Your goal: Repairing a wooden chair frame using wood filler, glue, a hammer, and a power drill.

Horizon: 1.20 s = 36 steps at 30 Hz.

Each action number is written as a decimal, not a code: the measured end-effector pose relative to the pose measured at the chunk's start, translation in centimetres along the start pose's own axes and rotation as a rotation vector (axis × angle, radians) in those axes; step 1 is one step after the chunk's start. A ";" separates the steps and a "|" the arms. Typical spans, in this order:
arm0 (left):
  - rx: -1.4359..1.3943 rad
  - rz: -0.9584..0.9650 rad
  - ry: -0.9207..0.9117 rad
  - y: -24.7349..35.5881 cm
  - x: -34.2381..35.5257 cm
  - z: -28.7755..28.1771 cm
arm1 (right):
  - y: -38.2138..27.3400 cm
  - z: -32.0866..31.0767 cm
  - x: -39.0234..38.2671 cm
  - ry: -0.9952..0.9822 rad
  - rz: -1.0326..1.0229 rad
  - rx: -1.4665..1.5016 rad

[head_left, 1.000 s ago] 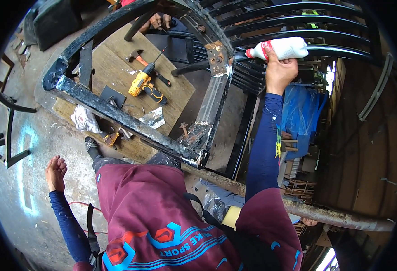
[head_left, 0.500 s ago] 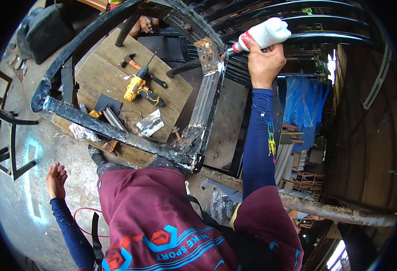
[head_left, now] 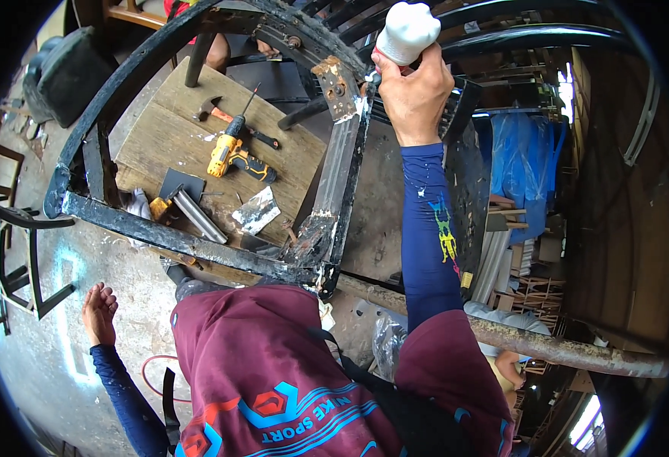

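My right hand [head_left: 416,100] grips a white plastic bottle [head_left: 409,29] with a red band, tilted with its base up and its narrow end at the upper right joint of a worn black chair frame [head_left: 148,233], beside a rusty bracket [head_left: 331,82]. My left hand [head_left: 100,311] hangs open at lower left, fingers loosely curled, nothing in it. Inside the frame, on a wooden board [head_left: 148,129], lie a yellow cordless drill [head_left: 228,152], a hammer [head_left: 209,108], a dark square piece [head_left: 176,184], metal pieces [head_left: 197,215] and a paint-spattered scrap [head_left: 257,209].
Several black curved slats [head_left: 517,38] lie top right; blue plastic-wrapped items [head_left: 521,175] are stacked right. Black chair frames [head_left: 33,274] and a dark cushion [head_left: 64,76] are at left. A rusty pipe [head_left: 559,350] crosses below. Another person's hand [head_left: 267,49] shows at top; another person [head_left: 506,373] at lower right.
My right hand has moved left and up with the bottle, which has turned from nearly level to steeply tilted, base up. My left hand has barely moved, still hanging low.
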State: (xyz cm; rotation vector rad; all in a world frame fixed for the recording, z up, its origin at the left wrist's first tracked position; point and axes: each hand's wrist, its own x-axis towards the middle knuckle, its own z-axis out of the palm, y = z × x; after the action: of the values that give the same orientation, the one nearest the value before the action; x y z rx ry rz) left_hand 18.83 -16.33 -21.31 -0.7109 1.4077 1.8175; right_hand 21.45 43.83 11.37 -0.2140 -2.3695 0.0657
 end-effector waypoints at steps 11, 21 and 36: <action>-0.012 0.061 0.013 2.5 -1.9 0.1 | 0.2 -0.2 -1.0 0.067 -0.032 0.016; 0.035 0.295 0.084 7.6 -2.9 -0.3 | -0.3 -0.5 -1.2 0.054 -0.023 -0.006; 0.032 0.408 0.032 9.5 -3.8 0.1 | -0.3 0.2 -3.4 0.198 0.071 0.024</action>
State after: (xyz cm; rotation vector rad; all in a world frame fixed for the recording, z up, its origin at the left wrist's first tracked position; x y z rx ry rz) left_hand 13.38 -18.42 -12.87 -0.4598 1.6935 2.0903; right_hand 23.67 43.00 8.93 -0.2802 -2.1624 0.1026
